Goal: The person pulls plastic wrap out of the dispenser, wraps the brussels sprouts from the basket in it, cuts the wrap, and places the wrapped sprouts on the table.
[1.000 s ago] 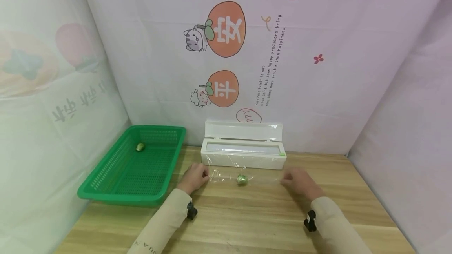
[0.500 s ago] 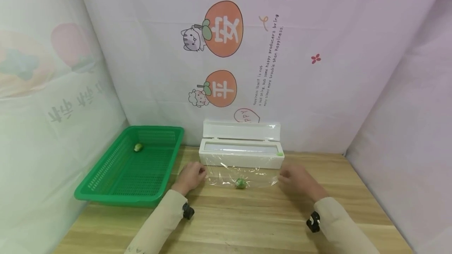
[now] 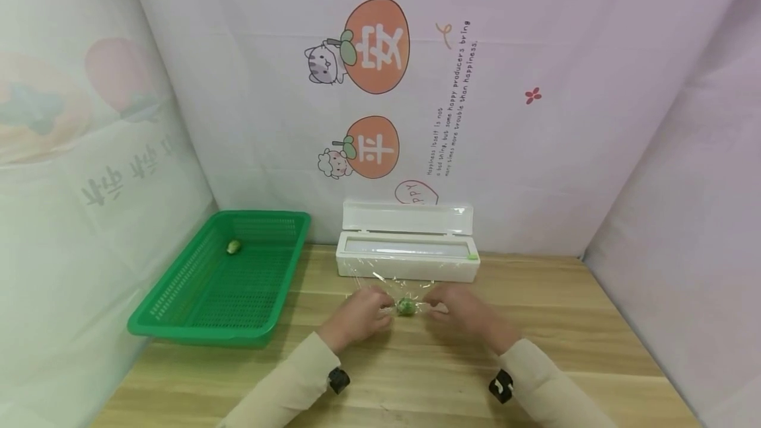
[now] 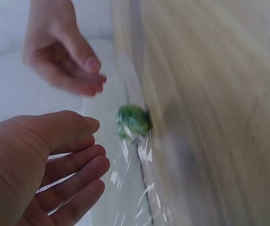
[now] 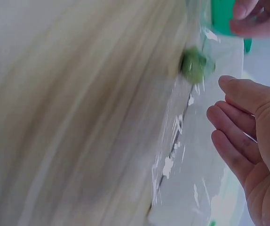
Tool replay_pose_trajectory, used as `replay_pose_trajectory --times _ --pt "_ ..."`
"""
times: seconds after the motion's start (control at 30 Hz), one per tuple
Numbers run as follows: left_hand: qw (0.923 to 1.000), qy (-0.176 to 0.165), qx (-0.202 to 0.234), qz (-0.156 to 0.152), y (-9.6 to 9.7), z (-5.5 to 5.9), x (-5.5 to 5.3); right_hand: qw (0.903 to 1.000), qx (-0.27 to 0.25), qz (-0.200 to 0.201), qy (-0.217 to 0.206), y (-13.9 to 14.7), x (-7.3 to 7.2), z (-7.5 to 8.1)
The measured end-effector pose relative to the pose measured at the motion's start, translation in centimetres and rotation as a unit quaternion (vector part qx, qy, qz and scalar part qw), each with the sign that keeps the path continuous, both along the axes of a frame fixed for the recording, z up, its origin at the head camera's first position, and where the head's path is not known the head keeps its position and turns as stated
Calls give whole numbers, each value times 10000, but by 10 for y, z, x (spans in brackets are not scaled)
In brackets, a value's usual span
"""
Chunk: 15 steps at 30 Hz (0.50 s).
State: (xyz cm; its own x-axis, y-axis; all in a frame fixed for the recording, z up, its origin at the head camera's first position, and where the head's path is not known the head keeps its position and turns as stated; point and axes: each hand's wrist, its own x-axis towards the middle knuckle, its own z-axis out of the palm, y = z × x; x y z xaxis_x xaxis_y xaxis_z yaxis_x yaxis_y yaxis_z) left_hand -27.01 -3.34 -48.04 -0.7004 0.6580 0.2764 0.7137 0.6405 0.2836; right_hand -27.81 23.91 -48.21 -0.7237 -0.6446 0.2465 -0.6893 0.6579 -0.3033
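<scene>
A small green Brussels sprout (image 3: 407, 307) sits on the wooden table under clear cling film (image 4: 146, 190), which runs forward from a white cling film dispenser (image 3: 410, 271). My left hand (image 3: 361, 314) is just left of the sprout, its fingers loosely bent and holding nothing. On the sprout's other side is my right hand (image 3: 462, 312), also with relaxed fingers and nothing between them. Both wrist views show a gap between each hand's fingertips and the sprout (image 5: 196, 65). Whether any fingertip touches the film is hard to tell.
At the left stands a green basket (image 3: 277, 296) with another sprout (image 3: 234, 247) inside. The dispenser's lid (image 3: 407, 218) is raised against the printed cloth backdrop (image 3: 505, 150). Cloth walls close off both sides of the wooden table (image 3: 559, 322).
Both hands have let go of the film's front corners and moved inward to either side of the sprout. The film has come down over the sprout and the table.
</scene>
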Motion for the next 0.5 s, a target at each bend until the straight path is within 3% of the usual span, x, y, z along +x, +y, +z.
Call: replay_pose_trajectory --times 0.13,0.3,0.5 --pt "9998 102 -95 -151 13 -7 2 9998 -146 157 -3 -12 4 -2" --pt "9989 405 29 -227 21 -19 -4 9993 -230 256 162 -21 5 -5" --pt "9967 808 -11 -66 28 -27 -12 9983 -445 273 -260 -26 0 -10"
